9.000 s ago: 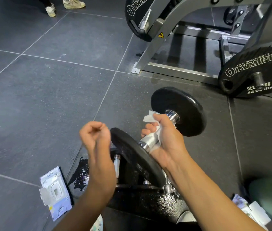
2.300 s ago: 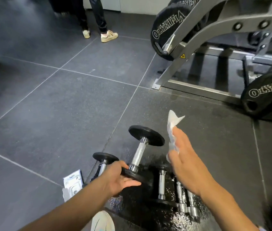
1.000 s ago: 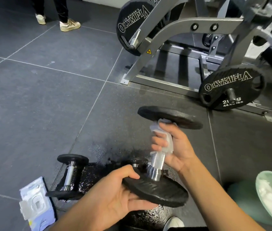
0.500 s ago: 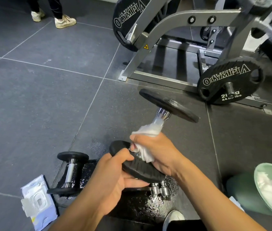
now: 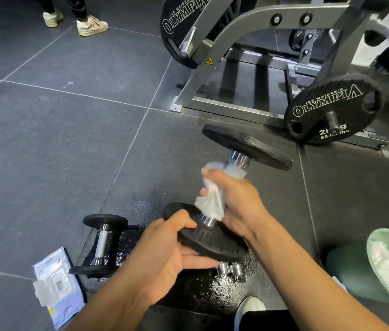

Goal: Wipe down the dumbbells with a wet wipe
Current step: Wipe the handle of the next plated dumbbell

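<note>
Above the dark tiled floor [image 5: 45, 139], a dumbbell [image 5: 231, 185] is held off the ground, tilted so one black plate points up and away and the other sits low and near. Its lower plate rests in the left hand [image 5: 165, 256], thumb over the rim and fingers curled beneath — a cradle that probably carries the weight and keeps the bar from turning. That frees the right hand [image 5: 236, 201], which is closed around the chrome handle with a white wet wipe [image 5: 210, 201] bunched between palm and metal, so the wipe presses all round the bar. Chrome shows above and below the fist. On the floor to the left a smaller dumbbell [image 5: 101, 244] lies on a wet patch, with the wet-wipe pack [image 5: 55, 285] just beside it, within reach for a fresh sheet. A green bin [image 5: 370, 247] holding crumpled white wipes stands at the right, handy for discards. More chrome dumbbell ends [image 5: 230, 268] peek out beneath the held plate.
</note>
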